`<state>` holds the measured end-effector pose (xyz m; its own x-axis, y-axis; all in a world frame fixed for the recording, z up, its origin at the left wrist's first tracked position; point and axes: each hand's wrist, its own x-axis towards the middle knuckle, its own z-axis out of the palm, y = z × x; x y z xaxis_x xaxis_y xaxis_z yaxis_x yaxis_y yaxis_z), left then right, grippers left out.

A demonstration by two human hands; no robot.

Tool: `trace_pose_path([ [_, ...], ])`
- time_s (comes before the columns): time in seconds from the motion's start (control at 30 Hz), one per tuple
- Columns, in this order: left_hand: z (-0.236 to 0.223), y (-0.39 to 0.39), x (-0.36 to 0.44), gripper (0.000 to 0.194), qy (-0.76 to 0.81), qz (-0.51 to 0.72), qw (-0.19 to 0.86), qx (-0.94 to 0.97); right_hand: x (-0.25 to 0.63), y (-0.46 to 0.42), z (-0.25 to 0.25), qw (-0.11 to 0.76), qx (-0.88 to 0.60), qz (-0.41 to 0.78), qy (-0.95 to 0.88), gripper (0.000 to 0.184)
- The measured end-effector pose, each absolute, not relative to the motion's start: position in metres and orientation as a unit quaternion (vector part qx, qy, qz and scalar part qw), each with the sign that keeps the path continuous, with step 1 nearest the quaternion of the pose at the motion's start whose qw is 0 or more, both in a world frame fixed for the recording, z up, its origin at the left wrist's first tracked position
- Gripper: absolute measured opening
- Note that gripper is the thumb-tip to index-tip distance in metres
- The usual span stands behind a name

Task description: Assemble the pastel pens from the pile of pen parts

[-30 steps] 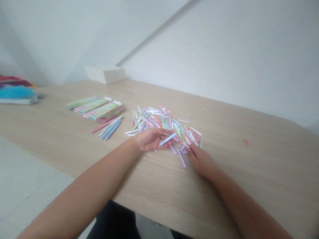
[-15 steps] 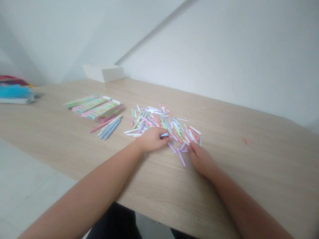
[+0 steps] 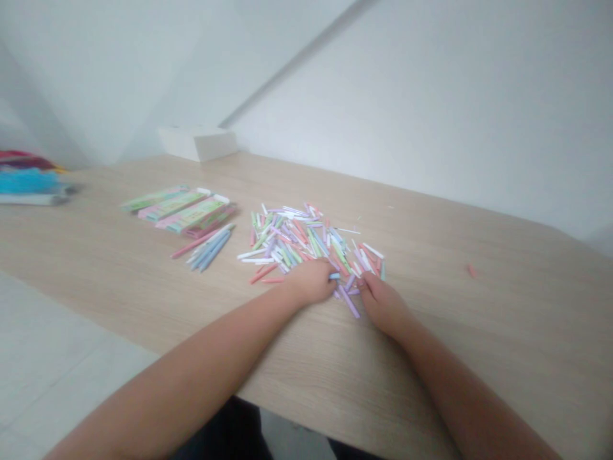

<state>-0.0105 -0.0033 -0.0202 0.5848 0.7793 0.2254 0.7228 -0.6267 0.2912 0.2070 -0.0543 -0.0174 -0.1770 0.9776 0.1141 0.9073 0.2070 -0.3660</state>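
Note:
A loose heap of short pastel sticks point(image 3: 306, 239) in pink, green, purple, blue and white lies on the wooden table point(image 3: 479, 332). My left hand point(image 3: 313, 282) rests at the heap's near edge, fingers curled around a light blue stick whose tip pokes out. My right hand point(image 3: 380, 301) sits just right of it, knuckles up, fingers curled into the heap's near edge beside a purple stick point(image 3: 348, 301). What its fingers hold is hidden.
Left of the heap lie a small row of sorted blue and pink sticks point(image 3: 208, 246) and several flat colourful packets point(image 3: 184, 209). A white box point(image 3: 198, 140) stands at the back by the wall. Bright fabric point(image 3: 26, 182) lies far left. One stray pink piece point(image 3: 472, 269) lies right.
My left hand turned palm down, closed on the blue stick and slid right toward my right hand. A couple of pink sticks now show where it was. My right hand barely moved.

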Motion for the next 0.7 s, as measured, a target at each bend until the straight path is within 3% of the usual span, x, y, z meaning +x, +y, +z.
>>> trace_pose_path([
  [0.27, -0.021, 0.001, -0.020, 0.033, 0.392, 0.186, 0.107, 0.894, 0.208, -0.052, -0.020, 0.177, -0.624, 0.098, -0.755, 0.027],
  [0.47, -0.018, 0.006, -0.034, 0.047, 0.389, 0.181, 0.139, 0.892, 0.207, -0.053, -0.020, 0.166, -0.621, 0.096, -0.760, 0.026],
  [0.7, -0.012, -0.002, -0.028, 0.028, 0.403, 0.142, 0.065, 0.902, 0.205, -0.053, -0.017, 0.150, -0.626, 0.099, -0.759, 0.026],
])
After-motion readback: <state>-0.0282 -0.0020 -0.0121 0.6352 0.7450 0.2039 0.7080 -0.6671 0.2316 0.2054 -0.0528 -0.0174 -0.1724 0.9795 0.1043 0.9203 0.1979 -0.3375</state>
